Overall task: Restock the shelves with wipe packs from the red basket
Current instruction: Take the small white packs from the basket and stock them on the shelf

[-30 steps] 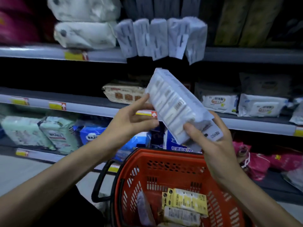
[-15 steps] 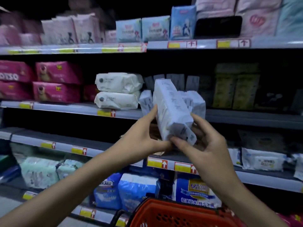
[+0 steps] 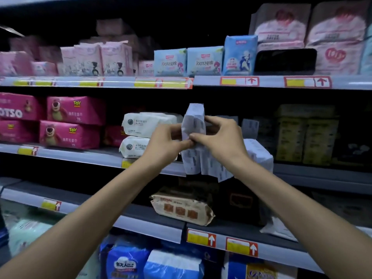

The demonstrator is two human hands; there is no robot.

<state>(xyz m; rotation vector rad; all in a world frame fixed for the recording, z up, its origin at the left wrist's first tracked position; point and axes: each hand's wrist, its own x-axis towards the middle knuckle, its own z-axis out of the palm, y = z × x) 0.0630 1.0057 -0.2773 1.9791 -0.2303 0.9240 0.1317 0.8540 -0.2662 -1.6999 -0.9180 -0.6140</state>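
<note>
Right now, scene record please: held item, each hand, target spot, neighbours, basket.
held: pack, white, upright
left hand: pinches pack's lower left
right hand: grips pack from right
target: row of like packs on middle shelf, under held pack
left of row: two stacked cream packs
basket: not in view

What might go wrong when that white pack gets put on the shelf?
1. The white packs standing there stick out over the shelf edge, so squeezing in another might knock one down.
2. The left hand and right hand pinch the held pack low down while it stands tall, so it might tip or slip.
</note>
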